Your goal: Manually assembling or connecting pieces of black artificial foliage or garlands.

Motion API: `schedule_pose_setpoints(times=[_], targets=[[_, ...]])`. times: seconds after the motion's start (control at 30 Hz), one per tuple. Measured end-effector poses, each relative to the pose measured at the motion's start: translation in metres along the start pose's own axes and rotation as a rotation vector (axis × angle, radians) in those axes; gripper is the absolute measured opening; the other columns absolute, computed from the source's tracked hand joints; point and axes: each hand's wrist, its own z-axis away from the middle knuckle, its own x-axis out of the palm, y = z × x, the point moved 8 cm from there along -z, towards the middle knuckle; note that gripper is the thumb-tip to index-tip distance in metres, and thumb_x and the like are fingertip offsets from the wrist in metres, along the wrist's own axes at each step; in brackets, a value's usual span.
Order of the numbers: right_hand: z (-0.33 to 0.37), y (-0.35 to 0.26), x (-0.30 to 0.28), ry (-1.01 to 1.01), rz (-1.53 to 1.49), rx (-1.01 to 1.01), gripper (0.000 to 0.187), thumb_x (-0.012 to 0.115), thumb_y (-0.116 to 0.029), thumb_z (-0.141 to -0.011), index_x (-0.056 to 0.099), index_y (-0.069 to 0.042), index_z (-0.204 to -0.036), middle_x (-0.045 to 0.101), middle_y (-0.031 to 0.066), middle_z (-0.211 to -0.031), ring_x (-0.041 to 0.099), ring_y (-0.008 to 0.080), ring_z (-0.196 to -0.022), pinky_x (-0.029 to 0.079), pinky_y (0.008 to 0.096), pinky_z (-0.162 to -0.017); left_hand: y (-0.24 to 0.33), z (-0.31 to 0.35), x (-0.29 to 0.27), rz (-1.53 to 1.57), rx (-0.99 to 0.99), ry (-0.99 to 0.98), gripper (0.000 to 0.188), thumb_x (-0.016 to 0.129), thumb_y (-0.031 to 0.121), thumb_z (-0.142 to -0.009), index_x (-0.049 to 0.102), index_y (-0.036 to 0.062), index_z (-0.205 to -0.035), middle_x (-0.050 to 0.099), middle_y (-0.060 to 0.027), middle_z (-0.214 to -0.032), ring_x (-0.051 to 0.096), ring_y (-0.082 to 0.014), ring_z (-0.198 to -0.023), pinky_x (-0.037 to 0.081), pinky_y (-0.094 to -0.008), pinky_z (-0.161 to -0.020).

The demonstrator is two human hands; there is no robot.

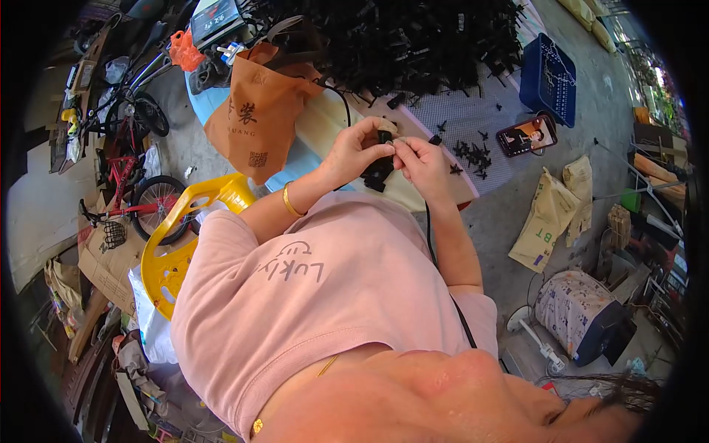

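Observation:
My left hand (354, 153), with a gold bracelet at its wrist, pinches a small black plastic part (385, 137) between thumb and forefinger. A pale wrap covers a fingertip of that hand. My right hand (419, 164) meets it from the other side, thumb and finger pressed together against the part's lower end; what they grip there is too small to make out. Below the hands, several black pieces (377, 177) lie on a cream cloth (347, 181) near my lap. Small black cross-shaped pieces (473, 156) are scattered to the right on a pale mesh sheet (487, 96).
A large heap of black parts (413, 44) covers the far side. An orange bag (258, 118) stands left, beside a yellow plastic chair (166, 262). At right are a phone (526, 136), a blue basket (548, 81) and paper sacks (546, 218). A bicycle (140, 207) stands far left.

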Motion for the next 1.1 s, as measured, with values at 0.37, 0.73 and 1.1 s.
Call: schedule_pose_setpoints(times=[0.37, 0.73, 1.1], targets=[[-0.035, 0.025, -0.02, -0.198, 0.054, 0.129, 0.015, 0.056, -0.017, -0.085, 0.062, -0.002, -0.088, 0.055, -0.0021, -0.064, 0.044, 0.0021, -0.05, 0.035, 0.0154, -0.045, 0.012, -0.008, -0.016, -0.589, 0.111, 0.031, 0.036, 0.063, -0.004, -0.074, 0.054, 0.0036, -0.107, 0.062, -0.0076, -0.087, 0.059, -0.0099, -0.075, 0.048, -0.023, -0.066], [-0.071, 0.085, -0.031, -0.01, 1.207, -0.135, 0.019, 0.062, -0.019, -0.067, 0.066, -0.008, -0.082, 0.062, 0.0165, -0.079, 0.06, 0.0337, -0.075, 0.048, 0.0406, -0.068, -0.06, -0.003, -0.012, -0.819, 0.051, -0.251, 0.036, 0.07, 0.016, -0.07, 0.059, 0.006, -0.102, 0.059, -0.0156, -0.094, 0.057, -0.0323, -0.084, 0.045, -0.0367, -0.073], [-0.028, 0.023, -0.006, -0.129, 0.24, -0.159, 0.016, 0.07, -0.008, -0.073, 0.063, 0.003, -0.081, 0.059, -0.0006, -0.07, 0.051, 0.0052, -0.064, 0.041, 0.0197, -0.057, -0.039, -0.026, -0.009, 0.288, -0.213, -0.331, 0.068, 0.066, 0.012, -0.078, 0.028, -0.0004, -0.133, 0.049, -0.0158, -0.12, 0.046, -0.0211, -0.114, 0.038, -0.0317, -0.096]])
